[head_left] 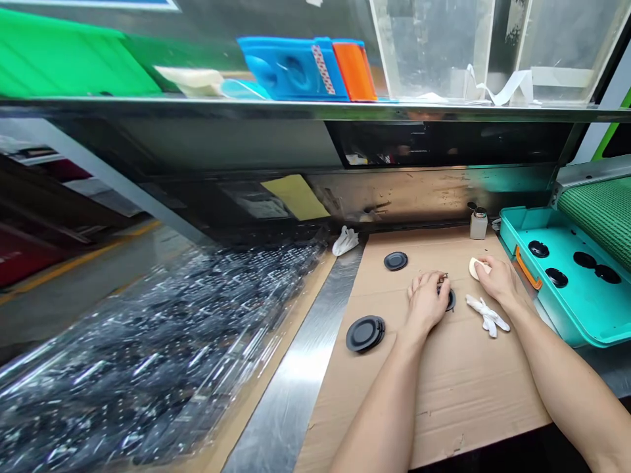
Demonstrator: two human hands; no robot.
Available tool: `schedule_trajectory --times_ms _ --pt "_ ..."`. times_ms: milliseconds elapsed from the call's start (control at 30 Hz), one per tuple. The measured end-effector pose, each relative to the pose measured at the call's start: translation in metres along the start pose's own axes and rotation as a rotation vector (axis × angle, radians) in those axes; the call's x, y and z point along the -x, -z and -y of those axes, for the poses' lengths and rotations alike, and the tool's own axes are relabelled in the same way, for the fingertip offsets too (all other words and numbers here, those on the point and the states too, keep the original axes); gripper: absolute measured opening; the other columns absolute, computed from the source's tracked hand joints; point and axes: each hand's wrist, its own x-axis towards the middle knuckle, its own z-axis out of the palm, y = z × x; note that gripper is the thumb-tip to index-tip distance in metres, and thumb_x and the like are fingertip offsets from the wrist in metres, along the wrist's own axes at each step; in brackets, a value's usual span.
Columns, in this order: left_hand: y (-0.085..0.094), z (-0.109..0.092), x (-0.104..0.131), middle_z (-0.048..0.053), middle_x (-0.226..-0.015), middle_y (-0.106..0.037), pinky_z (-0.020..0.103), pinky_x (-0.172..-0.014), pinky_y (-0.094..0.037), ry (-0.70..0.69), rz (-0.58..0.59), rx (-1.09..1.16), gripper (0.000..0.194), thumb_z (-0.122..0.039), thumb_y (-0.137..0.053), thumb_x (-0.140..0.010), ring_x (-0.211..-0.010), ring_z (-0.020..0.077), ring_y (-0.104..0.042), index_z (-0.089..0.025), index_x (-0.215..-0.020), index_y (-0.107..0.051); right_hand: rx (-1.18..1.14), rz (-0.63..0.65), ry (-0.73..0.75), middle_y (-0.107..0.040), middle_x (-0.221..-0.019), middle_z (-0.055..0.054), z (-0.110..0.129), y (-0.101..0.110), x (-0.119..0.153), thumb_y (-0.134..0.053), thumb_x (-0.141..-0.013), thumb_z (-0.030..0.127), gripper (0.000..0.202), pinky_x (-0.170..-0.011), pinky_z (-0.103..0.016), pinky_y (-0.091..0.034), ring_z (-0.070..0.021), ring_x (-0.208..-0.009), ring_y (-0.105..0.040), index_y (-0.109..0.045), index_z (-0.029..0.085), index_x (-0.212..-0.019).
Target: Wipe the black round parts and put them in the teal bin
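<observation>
My left hand (428, 299) is closed over the left side of a small black round part (450, 300) on the cardboard (463, 387); its fingertips curl round the part's edge. To the right, my right hand (499, 279) pinches a cream-coloured round pad (477, 268) between thumb and fingers. Just below that hand lies a crumpled white glove (488, 316). One black disc (396, 261) rests behind and left of my left hand, and a small stack of black discs (365, 334) sits farther left and nearer to me.
A teal tray (586, 315) with several black round parts stands at the right, beside a green mesh belt (604, 210). A small bottle (478, 223) stands at the back. Plastic-wrapped black parts (162, 341) cover the left. Overhead, a metal shelf (296, 110) holds blue and orange bins (296, 69).
</observation>
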Motion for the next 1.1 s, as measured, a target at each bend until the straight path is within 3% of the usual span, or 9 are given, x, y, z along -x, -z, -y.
schedule_trajectory --times_ms 100,167,367,533,633,767,900,1000,1100 --pt "0.013 -0.001 0.004 0.008 -0.142 -0.057 0.048 -0.112 -0.033 -0.112 0.179 0.003 0.063 -0.056 -0.068 -0.080 -0.134 0.0324 -0.043 -0.026 -0.135 -0.057 -0.007 -0.003 -0.001 -0.076 -0.103 -0.004 -0.001 0.000 -0.001 -0.051 -0.093 0.047 0.036 -0.080 -0.030 -0.046 -0.0245 -0.097 -0.067 -0.072 0.029 -0.115" --pt "0.020 -0.009 0.007 0.010 -0.140 -0.058 0.046 -0.110 -0.036 -0.121 0.242 -0.024 0.069 -0.048 -0.076 -0.074 -0.131 0.0332 -0.046 -0.024 -0.136 -0.057 -0.007 -0.003 -0.006 -0.076 -0.100 -0.004 -0.002 0.000 -0.001 -0.051 -0.093 0.049 0.035 -0.079 -0.031 -0.046 -0.0252 -0.096 -0.068 -0.073 0.030 -0.114" --pt "0.061 -0.025 0.040 0.011 -0.135 -0.061 0.040 -0.109 -0.042 -0.169 0.238 0.024 0.066 -0.021 -0.068 -0.076 -0.129 0.0285 -0.050 -0.021 -0.140 -0.053 -0.018 0.000 0.008 -0.076 -0.099 -0.005 -0.007 -0.003 -0.004 -0.050 -0.093 0.049 0.036 -0.078 -0.031 -0.044 -0.0256 -0.095 -0.067 -0.073 0.031 -0.114" --pt "0.130 0.026 0.084 0.007 -0.133 -0.062 0.043 -0.111 -0.041 -0.076 0.064 0.024 0.063 -0.023 -0.061 -0.078 -0.124 0.0242 -0.057 -0.025 -0.140 -0.050 -0.023 0.012 0.008 -0.075 -0.101 -0.006 -0.005 -0.005 -0.001 -0.048 -0.093 0.047 0.037 -0.076 -0.031 -0.042 -0.0259 -0.094 -0.067 -0.072 0.030 -0.117" --pt "0.152 0.059 0.087 0.009 -0.131 -0.064 0.045 -0.110 -0.042 0.050 0.110 -0.034 0.069 -0.025 -0.059 -0.076 -0.122 0.0253 -0.059 -0.023 -0.143 -0.046 -0.025 0.028 -0.014 -0.075 -0.099 -0.006 -0.003 -0.004 0.001 -0.049 -0.093 0.047 0.038 -0.074 -0.031 -0.042 -0.0258 -0.093 -0.066 -0.071 0.029 -0.118" --pt "0.143 0.074 0.077 0.009 -0.139 -0.061 0.044 -0.115 -0.037 0.067 0.307 -0.081 0.079 -0.020 -0.059 -0.069 -0.130 0.0257 -0.055 -0.022 -0.147 -0.044 -0.068 0.018 -0.023 -0.072 -0.105 -0.005 -0.004 -0.006 0.002 -0.049 -0.093 0.046 0.036 -0.080 -0.031 -0.043 -0.0241 -0.097 -0.063 -0.072 0.029 -0.115" --pt "0.126 0.071 0.065 0.012 -0.146 -0.054 0.045 -0.117 -0.034 0.040 0.354 -0.123 0.077 -0.030 -0.066 -0.070 -0.136 0.0294 -0.049 -0.018 -0.144 -0.048 -0.033 -0.052 0.006 -0.066 -0.119 -0.010 0.003 -0.004 0.003 -0.051 -0.094 0.042 0.036 -0.097 -0.037 -0.041 -0.0277 -0.115 -0.053 -0.071 0.021 -0.115" --pt "0.124 0.071 0.057 0.013 -0.138 -0.061 0.046 -0.113 -0.038 0.006 0.338 -0.172 0.066 -0.035 -0.066 -0.070 -0.130 0.0318 -0.054 -0.018 -0.133 -0.059 0.027 -0.024 0.061 -0.063 -0.125 -0.014 0.014 0.021 0.026 -0.056 -0.092 0.035 0.031 -0.105 -0.045 -0.038 -0.0329 -0.120 -0.048 -0.071 0.018 -0.113" --pt "0.125 0.068 0.061 0.012 -0.124 -0.069 0.047 -0.107 -0.045 -0.024 0.348 -0.197 0.052 -0.045 -0.065 -0.069 -0.116 0.0330 -0.063 -0.021 -0.115 -0.068 -0.162 -0.037 0.210 -0.064 -0.124 -0.010 0.016 0.066 0.087 -0.054 -0.094 0.029 0.028 -0.102 -0.039 -0.044 -0.0259 -0.113 -0.057 -0.069 0.021 -0.116"
